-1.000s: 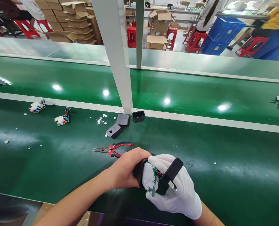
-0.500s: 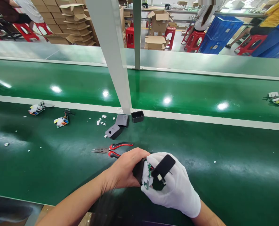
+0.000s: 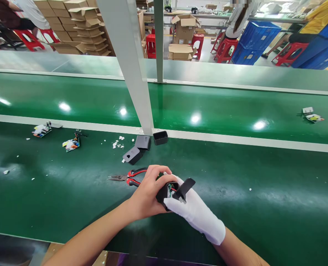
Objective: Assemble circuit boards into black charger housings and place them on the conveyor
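My bare left hand (image 3: 148,194) is wrapped around a small black plastic housing (image 3: 161,195) above the table's front part. Inside its open end shows a green circuit board (image 3: 169,189) with red wires. My right hand (image 3: 193,210), in a white glove, closes on the same housing from the right, thumb at the near edge of the opening; its other fingers are partly hidden. A flat black end plate (image 3: 186,187) stands tilted out of the opening, with a small pale metal part under it. Just left of my hands lie red-and-black long-nose pliers (image 3: 127,177), one handle tip hidden.
Two grey housings (image 3: 137,149) and an open black box (image 3: 161,137) lie by the white post (image 3: 133,70). White crumbs (image 3: 118,142) are scattered nearby. Circuit board assemblies (image 3: 71,143) lie left; another (image 3: 313,115) is on the green belt (image 3: 224,111). People sit beyond.
The board stuck out of the housing before and now sits deeper inside. My right hand has moved in against the housing, and the end plate has shifted left with it.
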`<state>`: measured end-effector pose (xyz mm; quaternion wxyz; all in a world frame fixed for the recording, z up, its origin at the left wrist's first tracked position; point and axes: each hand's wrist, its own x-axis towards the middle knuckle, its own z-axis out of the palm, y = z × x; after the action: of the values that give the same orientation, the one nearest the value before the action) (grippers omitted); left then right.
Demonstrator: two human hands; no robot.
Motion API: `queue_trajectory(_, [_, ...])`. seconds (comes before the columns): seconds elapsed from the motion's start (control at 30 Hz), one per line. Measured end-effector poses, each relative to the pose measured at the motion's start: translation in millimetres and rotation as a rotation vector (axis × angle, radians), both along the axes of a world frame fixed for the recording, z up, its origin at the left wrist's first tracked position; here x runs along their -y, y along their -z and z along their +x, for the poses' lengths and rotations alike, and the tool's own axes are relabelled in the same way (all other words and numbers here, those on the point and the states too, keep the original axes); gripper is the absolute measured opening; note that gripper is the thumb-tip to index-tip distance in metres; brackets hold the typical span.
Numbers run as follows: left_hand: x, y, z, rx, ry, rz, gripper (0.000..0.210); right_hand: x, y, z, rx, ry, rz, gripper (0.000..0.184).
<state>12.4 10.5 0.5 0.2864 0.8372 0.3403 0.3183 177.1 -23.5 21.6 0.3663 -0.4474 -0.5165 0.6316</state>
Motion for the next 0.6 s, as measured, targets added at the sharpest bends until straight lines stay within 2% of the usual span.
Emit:
queue_trajectory(0.07, [1,-1.3,-1,0.023,0.005,-0.050,0.055,0,0.6,-1,-0.017,0.037,-0.042,0.022])
queue_trajectory(0.13, [-1,-4.8,-5,0.055,0.036,-0.159,0.055,0,2.7,1,-0.019,0.059,-0.039,0.021])
queue_trajectory(0.3, [-11,-12.0,-18,0.235,0.241,-0.754,0.067,-3,11.7,5,0.035,0.146,0.057,0.043])
queue_trajectory(0.37, [-13,-10.3,-17,0.321,0.210,-0.890,0.058,-4,17.3,5,0.086,0.177,0.103,0.050])
queue_trajectory(0.43, [-13,-7.7,-13,0.330,0.109,-0.951,0.052,-4,23.2,4,0.126,0.181,0.138,0.058])
queue_trajectory(0.5, [-12,-6.2,-8,0.328,0.039,-1.004,0.052,-3,27.8,3,0.162,0.180,0.143,0.063])
queue_trajectory(0.6, [-11,-6.9,-3,0.387,0.018,-1.050,0.054,-2,30.8,3,0.198,0.172,0.145,0.066])
